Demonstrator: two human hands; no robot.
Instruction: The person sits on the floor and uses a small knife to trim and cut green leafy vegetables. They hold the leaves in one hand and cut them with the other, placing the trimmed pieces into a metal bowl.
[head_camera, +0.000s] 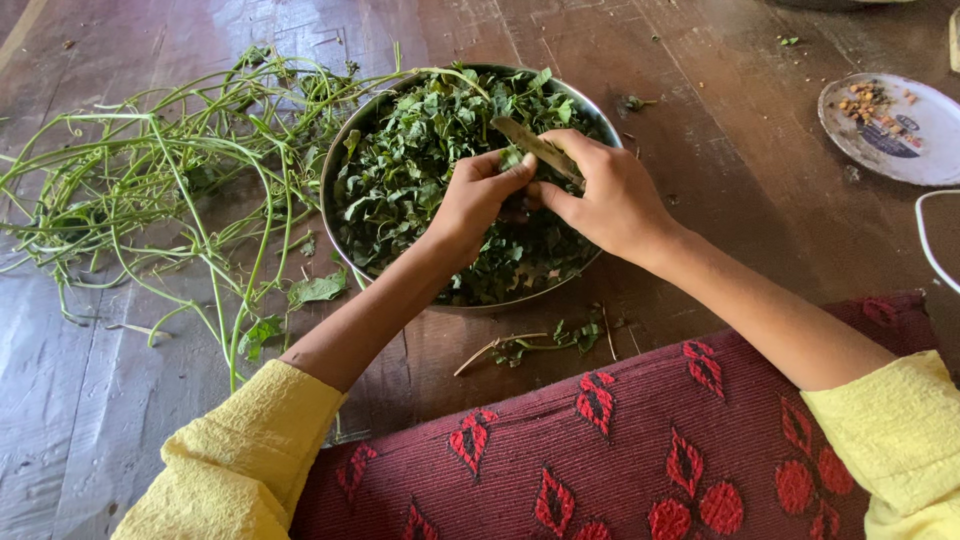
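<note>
Head view looks down on a dark wooden floor (760, 170), and reading it from left to right begins with a loose heap of bare green stems (150, 170) sprawled far left, too tangled to count, lying just beside the bowl where a stripped stalk can be dropped without reaching. A few stray leaves (315, 290) sit near the bowl's left rim. One round steel bowl (345, 150) stands in the middle, nearly full of picked dark green leaves (420, 160), placed straight ahead so both hands work over it and whatever falls lands inside. The left hand (475, 200) hovers above the leaves with thumb and fingers pinched together on a bit of leaf. Touching it on the right, the right hand (610, 200) is curled around one pale stalk (540, 150), which slants up and left over the bowl. One small sprig (530, 345) lies near the bowl's near edge, by a maroon mat with red motifs (620, 440). Two yellow sleeves (240, 465) frame the near corners. Far right rests one small plate (890, 150) holding crumbs, well apart.
</note>
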